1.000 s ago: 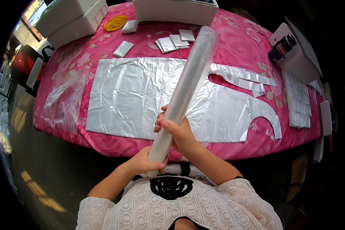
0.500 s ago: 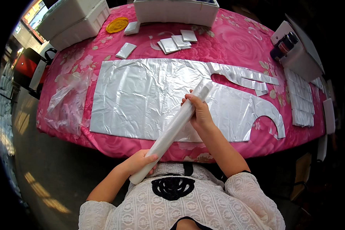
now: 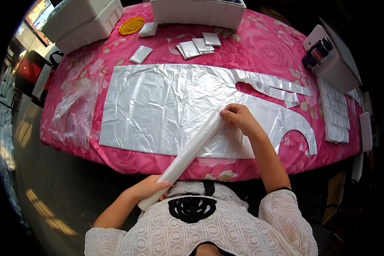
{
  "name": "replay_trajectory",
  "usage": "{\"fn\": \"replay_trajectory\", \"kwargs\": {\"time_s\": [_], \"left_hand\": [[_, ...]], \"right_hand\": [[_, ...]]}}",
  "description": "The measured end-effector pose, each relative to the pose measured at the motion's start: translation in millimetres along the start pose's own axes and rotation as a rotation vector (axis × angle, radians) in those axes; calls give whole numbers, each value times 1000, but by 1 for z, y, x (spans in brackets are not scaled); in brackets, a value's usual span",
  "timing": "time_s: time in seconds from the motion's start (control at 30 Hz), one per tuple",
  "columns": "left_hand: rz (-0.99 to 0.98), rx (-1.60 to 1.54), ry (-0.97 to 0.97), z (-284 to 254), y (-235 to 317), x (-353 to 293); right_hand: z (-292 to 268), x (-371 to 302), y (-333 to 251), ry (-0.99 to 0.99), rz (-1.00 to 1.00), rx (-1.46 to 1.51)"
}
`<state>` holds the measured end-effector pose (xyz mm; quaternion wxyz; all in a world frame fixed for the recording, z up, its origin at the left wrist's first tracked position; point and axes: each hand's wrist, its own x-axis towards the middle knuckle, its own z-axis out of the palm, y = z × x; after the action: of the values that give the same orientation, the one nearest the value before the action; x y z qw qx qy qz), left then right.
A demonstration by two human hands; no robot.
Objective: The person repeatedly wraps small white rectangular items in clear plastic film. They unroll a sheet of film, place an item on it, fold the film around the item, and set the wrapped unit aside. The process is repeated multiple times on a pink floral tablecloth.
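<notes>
A long white roll of thin plastic film slants up from my waist over the table. My left hand is wrapped round its lower end, thumb on top. At the upper end my right hand pinches the film at the roll's tip, fingertips pressed together. Beneath the roll a shiny, crinkled silver-white plastic apron lies flat, with curved cut-outs and strap-like strips at its right end. The roll and my right arm cover part of it.
Several folded white plastic packets lie beyond the apron, near a yellow mesh disc. White foam boxes stand at the back. Crumpled clear plastic sits left; a dark bottle and stacked folded sheets are right.
My right hand has shifted from gripping round the upper part of the roll to pinching at its tip. The roll's upper end has dipped lower and slightly left.
</notes>
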<state>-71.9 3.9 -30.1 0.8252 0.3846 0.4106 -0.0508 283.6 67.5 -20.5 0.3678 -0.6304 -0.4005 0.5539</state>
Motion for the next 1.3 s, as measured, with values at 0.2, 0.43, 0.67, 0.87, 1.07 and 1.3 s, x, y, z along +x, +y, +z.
{"fn": "replay_trajectory", "kwargs": {"time_s": [0.2,0.43,0.67,0.87,1.07,1.3], "left_hand": [[47,49,1,-1,-3,3],[-88,123,0,-22,-5,-23],[-86,536,-26,-98,-9,-73],[256,939,82,-58,85,-55],[873,1532,431,-17,141,23],[1265,1389,414,5,118,79]], "right_hand": [[-4,-1,6,9,-50,175],[-84,24,18,439,-262,-7],[-183,22,59,791,-270,1],[-119,31,42,656,-288,-142],[-50,51,11,390,-334,-138],[-32,61,7,336,-315,-299]]}}
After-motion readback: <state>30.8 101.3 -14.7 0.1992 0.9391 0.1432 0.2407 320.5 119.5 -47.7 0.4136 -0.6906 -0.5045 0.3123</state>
